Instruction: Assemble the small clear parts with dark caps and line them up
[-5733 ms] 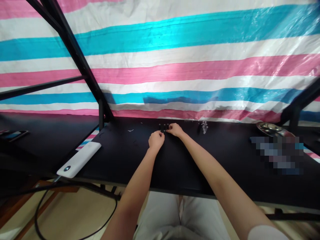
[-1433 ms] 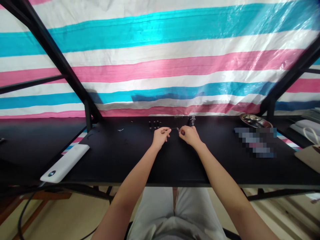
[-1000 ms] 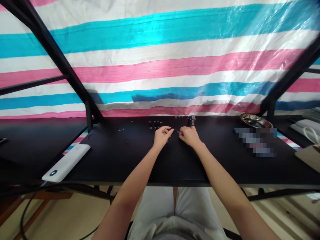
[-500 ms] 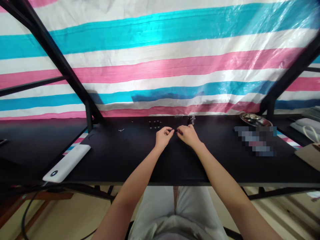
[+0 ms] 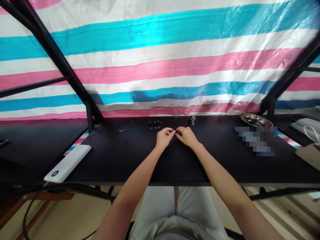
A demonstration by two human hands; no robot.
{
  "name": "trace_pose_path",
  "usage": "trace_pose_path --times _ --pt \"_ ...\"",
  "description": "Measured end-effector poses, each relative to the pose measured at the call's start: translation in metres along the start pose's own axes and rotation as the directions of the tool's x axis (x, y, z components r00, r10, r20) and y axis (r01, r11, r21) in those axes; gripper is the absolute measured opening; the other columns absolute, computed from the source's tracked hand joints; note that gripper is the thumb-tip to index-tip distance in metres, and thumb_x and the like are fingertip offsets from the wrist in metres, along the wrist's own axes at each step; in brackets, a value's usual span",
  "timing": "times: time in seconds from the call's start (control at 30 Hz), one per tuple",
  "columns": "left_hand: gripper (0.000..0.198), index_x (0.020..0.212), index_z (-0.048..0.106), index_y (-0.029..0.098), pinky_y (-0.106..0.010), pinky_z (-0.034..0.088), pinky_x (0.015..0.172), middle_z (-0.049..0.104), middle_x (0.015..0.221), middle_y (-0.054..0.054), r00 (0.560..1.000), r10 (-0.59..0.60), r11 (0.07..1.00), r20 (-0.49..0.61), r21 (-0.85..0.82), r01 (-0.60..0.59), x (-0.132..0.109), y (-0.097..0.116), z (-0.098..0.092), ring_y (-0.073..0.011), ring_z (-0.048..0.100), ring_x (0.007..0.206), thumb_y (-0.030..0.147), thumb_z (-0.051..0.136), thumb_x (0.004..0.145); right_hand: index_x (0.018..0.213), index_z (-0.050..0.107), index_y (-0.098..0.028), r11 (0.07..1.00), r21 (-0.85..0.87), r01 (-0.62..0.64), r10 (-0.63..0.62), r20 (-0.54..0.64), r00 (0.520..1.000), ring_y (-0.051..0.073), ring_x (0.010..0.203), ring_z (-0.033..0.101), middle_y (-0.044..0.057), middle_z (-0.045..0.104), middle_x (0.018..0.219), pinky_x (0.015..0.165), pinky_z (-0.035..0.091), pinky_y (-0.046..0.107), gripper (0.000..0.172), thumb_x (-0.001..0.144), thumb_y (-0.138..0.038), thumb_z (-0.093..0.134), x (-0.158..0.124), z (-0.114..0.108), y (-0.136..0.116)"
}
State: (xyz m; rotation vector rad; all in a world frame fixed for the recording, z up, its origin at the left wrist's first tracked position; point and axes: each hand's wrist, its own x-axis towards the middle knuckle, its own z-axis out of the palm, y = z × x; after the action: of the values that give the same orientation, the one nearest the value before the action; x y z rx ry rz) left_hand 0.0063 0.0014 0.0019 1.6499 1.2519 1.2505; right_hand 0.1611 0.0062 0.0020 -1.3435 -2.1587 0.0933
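Note:
Over the middle of the black table (image 5: 120, 156), my left hand (image 5: 164, 137) and my right hand (image 5: 186, 136) meet at the fingertips. Both hands are closed in a pinch on a small dark piece (image 5: 175, 131) held between them; it is too small and covered to name. Just beyond my left hand stand several small black parts with light ends (image 5: 155, 124) in a row. A row of small metal pieces (image 5: 178, 117) lies at the far edge. Past my right hand sits a little heap of clear or shiny small parts (image 5: 193, 120).
A white power bank-like box (image 5: 68, 163) lies at the left edge. Thin white bits (image 5: 121, 130) are at the far left. A round metal dish (image 5: 256, 119) stands at the back right, with a blurred-out patch in front of it. Striped sheeting (image 5: 160, 66) hangs behind.
My right hand has shifted slightly left and its fingers have come closer to my left fingertips. The small dark piece stays between the hands.

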Motion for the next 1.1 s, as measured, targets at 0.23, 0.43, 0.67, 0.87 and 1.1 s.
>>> trace_pose_path --times 0.23,0.43,0.67,0.87,1.1 --pt "0.041 0.072 0.059 0.013 -0.018 0.025 0.034 0.047 0.044 0.005 0.952 -0.222 0.945 -0.212 -0.285 0.157 0.01 -0.004 -0.011 -0.0041 0.035 0.031 0.054 0.055 0.072 0.083 0.06 -0.017 0.935 0.304 -0.185 0.204 -0.033 0.978 0.012 0.06 0.054 0.001 0.062 0.07 0.061 0.042 0.023 0.019 0.079 -0.034 0.052 0.01 0.014 0.004" --pt "0.03 0.066 0.052 0.014 -0.018 0.018 0.033 0.038 0.038 0.008 0.788 -0.507 0.734 -0.35 -0.655 0.181 0.023 -0.011 -0.025 -0.004 0.029 0.026 0.042 0.048 0.077 0.082 0.065 -0.015 0.903 0.375 -0.211 0.188 0.097 0.977 0.012 0.062 0.057 0.001 0.063 0.066 0.062 0.043 0.021 0.014 0.072 -0.025 0.06 0.047 0.031 0.0" --pt "0.015 0.062 0.044 0.016 -0.018 0.017 0.034 0.036 0.039 0.008 0.733 -0.612 0.582 -0.296 -0.796 0.164 0.027 -0.015 -0.031 -0.0039 0.028 0.027 0.025 0.045 0.074 0.072 0.064 -0.014 0.945 0.19 -0.266 0.24 0.15 0.959 0.014 0.064 0.058 0.004 0.064 0.07 0.06 0.041 0.023 0.012 0.072 -0.026 0.061 0.083 0.056 -0.008" --pt "0.017 0.061 0.042 0.016 -0.018 0.015 0.035 0.034 0.039 0.009 0.731 -0.631 0.54 -0.262 -0.824 0.171 0.028 -0.017 -0.033 -0.0028 0.026 0.027 0.028 0.048 0.072 0.072 0.064 -0.016 0.95 0.15 -0.274 0.252 0.155 0.955 0.013 0.066 0.058 0.003 0.065 0.072 0.058 0.038 0.021 0.012 0.071 -0.028 0.063 0.091 0.072 -0.008" --pt "0.014 0.061 0.043 0.016 -0.018 0.016 0.034 0.035 0.039 0.009 0.743 -0.623 0.535 -0.246 -0.827 0.175 0.028 -0.017 -0.032 -0.0033 0.026 0.027 0.025 0.045 0.072 0.072 0.065 -0.017 0.945 0.141 -0.294 0.272 0.155 0.95 0.013 0.065 0.057 0.002 0.065 0.072 0.057 0.037 0.021 0.01 0.069 -0.027 0.064 0.092 0.078 -0.006"
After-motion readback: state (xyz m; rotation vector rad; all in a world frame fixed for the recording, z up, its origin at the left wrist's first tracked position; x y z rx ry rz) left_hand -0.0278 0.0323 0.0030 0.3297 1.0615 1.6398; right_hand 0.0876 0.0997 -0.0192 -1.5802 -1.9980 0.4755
